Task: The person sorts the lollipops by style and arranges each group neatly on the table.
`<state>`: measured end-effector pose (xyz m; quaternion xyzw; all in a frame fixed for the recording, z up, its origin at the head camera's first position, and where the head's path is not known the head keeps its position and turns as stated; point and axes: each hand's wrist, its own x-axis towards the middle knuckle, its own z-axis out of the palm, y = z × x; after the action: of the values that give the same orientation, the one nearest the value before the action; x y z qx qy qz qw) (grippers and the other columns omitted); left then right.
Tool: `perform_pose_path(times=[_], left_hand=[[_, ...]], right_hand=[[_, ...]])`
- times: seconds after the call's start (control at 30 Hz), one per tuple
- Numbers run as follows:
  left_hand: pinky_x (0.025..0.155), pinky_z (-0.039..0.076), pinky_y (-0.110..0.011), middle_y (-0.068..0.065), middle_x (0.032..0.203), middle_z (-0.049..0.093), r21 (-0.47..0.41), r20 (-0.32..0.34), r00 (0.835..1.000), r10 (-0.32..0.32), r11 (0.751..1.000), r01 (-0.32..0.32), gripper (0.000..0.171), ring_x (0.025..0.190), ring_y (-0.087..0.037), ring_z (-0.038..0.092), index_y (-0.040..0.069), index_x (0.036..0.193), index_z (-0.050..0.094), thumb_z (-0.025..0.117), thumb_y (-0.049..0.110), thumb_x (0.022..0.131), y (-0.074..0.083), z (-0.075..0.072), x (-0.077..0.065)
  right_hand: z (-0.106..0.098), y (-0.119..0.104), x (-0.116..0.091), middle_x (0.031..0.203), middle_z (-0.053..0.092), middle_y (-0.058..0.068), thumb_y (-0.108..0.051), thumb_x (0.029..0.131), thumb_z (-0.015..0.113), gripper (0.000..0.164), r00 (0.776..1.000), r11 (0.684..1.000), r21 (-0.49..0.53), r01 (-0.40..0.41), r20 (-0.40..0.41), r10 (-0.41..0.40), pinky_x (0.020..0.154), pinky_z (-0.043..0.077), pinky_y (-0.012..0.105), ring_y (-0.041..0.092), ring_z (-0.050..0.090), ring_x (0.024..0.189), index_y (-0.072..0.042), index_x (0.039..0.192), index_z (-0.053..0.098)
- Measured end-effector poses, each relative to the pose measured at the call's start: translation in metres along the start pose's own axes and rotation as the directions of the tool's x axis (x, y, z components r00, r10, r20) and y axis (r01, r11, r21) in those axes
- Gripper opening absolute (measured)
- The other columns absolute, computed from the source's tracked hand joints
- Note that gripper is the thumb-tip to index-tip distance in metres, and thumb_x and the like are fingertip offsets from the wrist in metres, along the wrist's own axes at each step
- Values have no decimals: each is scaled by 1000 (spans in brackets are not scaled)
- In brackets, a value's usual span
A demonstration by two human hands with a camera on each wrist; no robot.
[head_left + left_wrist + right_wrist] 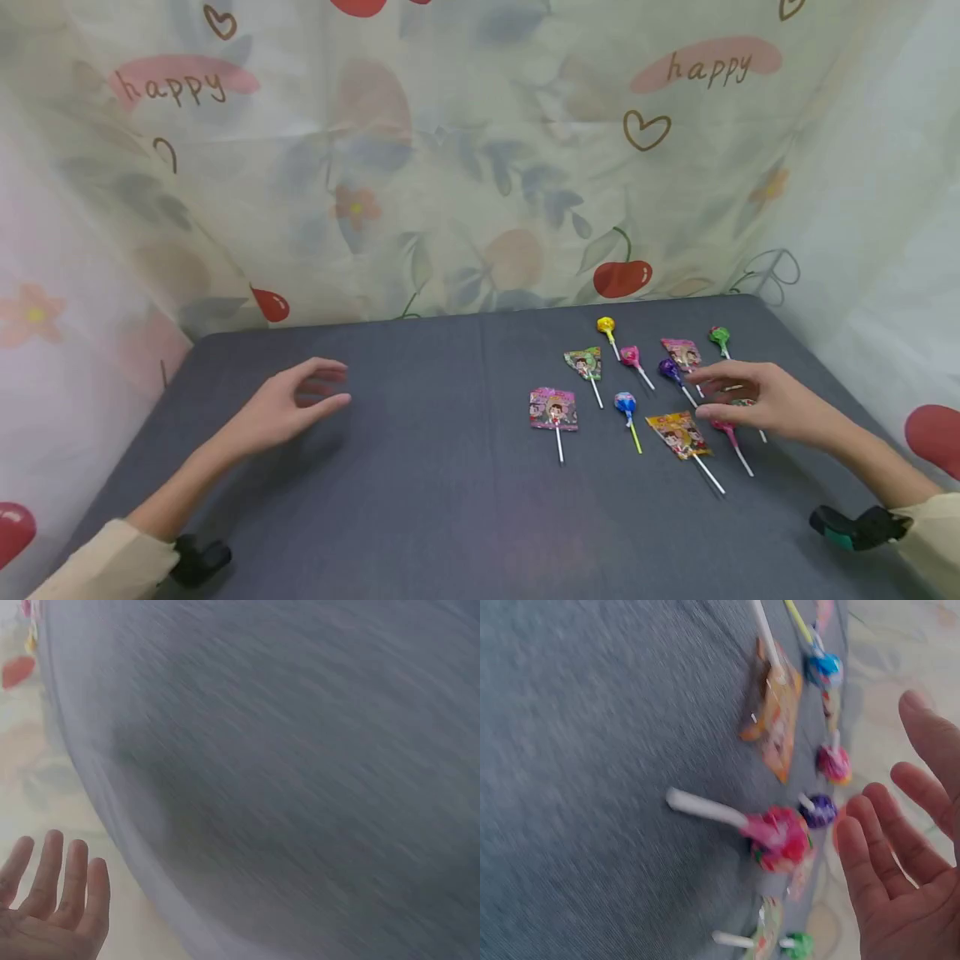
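Observation:
My left hand [288, 407] hovers over the left side of the dark grey table [420, 467], fingers relaxed and holding nothing. In the left wrist view its fingers are parted. On the right, my right hand [776, 404] hangs with loose fingers above a group of wrapped lollipops, gripping none of them. Under it a pink round lollipop [778, 836] is partly hidden in the head view. Close by lie an orange flat-wrapped lollipop [678, 434], a purple one [670, 370] and a pink flat-wrapped one [681, 353]. Behind the hand is a green lollipop [720, 337].
Farther left in the group lie a blue lollipop [625, 405], a pink square-wrapped one [553, 409], a green flat-wrapped one [585, 362], a small pink one [631, 357] and a yellow one [606, 326]. A patterned curtain [450, 183] hangs behind the table and along its sides.

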<state>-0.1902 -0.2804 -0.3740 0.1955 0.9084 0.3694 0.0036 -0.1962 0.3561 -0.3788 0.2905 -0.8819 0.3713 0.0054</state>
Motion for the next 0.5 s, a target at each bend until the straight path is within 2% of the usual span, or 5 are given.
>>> perform_pose_path(times=[0.13,0.23,0.5], left_hand=[[91,51,-49,-17,129,62,-112,58,998,30,993,-23,48,114,-34,63,6,136,57,74,28,96,15,15,17],[92,50,-48,-19,129,61,-165,101,993,60,985,-43,47,115,-36,62,7,135,58,75,26,95,26,28,30],[93,50,-47,-17,132,61,-181,171,979,109,980,-78,52,117,-36,60,9,134,59,80,30,91,55,65,65]], right_hand=[[8,-3,0,118,70,9,-5,86,82,44,998,999,39,-15,53,13,80,53,25,14,67,102,2,127,66],[13,-3,-1,118,70,12,-5,85,83,45,997,998,55,-10,71,6,84,52,23,14,67,105,4,126,66],[23,0,-1,118,69,12,-10,83,86,44,998,1000,26,-12,69,10,86,49,20,11,65,107,-2,123,69]])
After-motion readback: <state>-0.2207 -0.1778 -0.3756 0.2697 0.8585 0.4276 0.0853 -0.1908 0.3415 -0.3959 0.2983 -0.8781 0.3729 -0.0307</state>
